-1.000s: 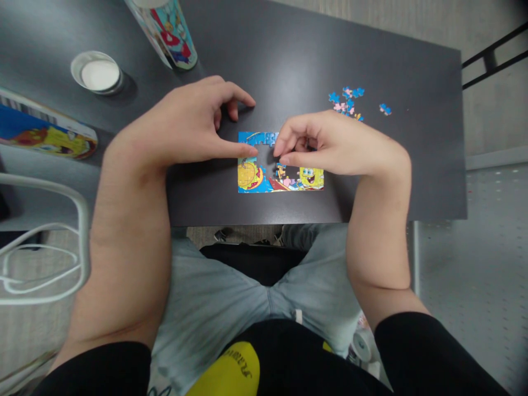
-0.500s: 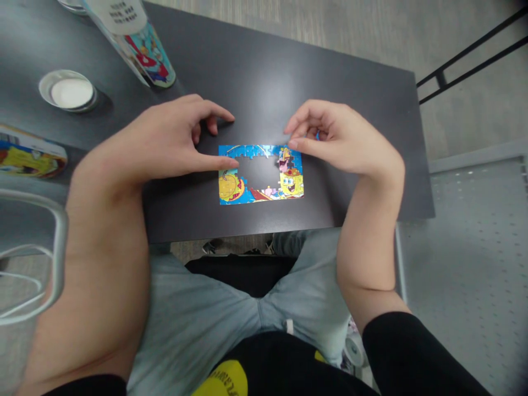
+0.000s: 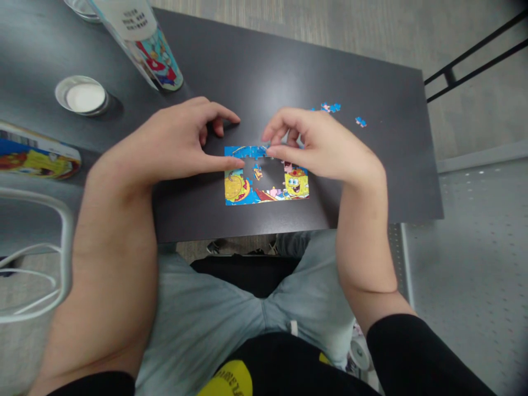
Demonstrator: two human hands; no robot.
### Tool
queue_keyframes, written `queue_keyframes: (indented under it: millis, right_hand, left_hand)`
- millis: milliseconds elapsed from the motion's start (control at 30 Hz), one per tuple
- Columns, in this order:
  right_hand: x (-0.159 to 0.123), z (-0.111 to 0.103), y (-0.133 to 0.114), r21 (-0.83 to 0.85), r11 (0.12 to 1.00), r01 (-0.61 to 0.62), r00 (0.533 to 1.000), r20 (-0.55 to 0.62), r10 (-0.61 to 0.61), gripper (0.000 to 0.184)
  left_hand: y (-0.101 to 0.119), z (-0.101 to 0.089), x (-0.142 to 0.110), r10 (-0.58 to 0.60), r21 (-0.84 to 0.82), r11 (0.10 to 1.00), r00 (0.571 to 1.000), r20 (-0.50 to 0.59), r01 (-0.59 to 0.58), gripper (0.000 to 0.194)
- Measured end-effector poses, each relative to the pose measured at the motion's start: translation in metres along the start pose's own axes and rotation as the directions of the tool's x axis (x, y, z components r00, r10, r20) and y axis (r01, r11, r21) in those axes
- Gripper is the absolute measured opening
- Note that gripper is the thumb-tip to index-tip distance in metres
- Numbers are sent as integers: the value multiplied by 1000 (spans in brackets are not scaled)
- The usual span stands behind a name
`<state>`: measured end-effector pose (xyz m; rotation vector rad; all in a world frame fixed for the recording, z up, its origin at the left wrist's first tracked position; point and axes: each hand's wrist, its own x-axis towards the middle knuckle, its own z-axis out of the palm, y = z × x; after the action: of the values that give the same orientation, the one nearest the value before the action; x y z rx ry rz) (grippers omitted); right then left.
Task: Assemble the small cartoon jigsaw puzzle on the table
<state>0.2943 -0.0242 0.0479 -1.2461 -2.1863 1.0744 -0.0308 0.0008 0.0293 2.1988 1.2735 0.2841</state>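
On the dark table lies a rectangular cartoon jigsaw puzzle (image 3: 237,190), its border joined around a bare middle. Inside that gap sits a loose puzzle piece (image 3: 258,172), orange and blue, near the left side. My left hand (image 3: 190,137) is open, its thumb over the puzzle's left edge and its index finger stretched toward the table beyond. Over the upper right of the border is my right hand (image 3: 313,140), fingers bent and thumb apart from them, with no held piece visible. It hides that corner. Behind it lie loose blue-and-pink pieces (image 3: 330,107) and another small piece (image 3: 360,121).
A tall printed box (image 3: 159,60) stands at the back left. Nearer on that side are a round tin (image 3: 82,96) with a white inside and a yellow-and-blue package (image 3: 37,154). A pale metal frame (image 3: 64,247) borders my left arm. The table (image 3: 247,228) ends before my lap.
My right hand has moved left along the puzzle's top edge. A loose piece now shows in the gap, and loose pieces show behind the hand. My left hand keeps its pose.
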Motion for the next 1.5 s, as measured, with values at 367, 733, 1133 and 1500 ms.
queue_keyframes:
  millis: [367,733,1133,1500]
  right_hand:
    - [-62,-84,55,-190,911,-367,841,-487,237,10]
    - [-42,-69,77,-210,893,-398,869,-398,294,15]
    - [-17,-45,61,-242,945,-219,960,-227,165,13]
    - [-13,-36,59,-251,938,-240,946,-279,167,12]
  left_hand:
    - [16,14,7,33,185,982,997,-69,-20,100]
    - [12,10,10,30,140,990,999,-30,-25,91]
    - [16,9,9,30,98,995,999,-22,-28,81]
    - [9,12,11,52,81,996,997,-62,-47,80]
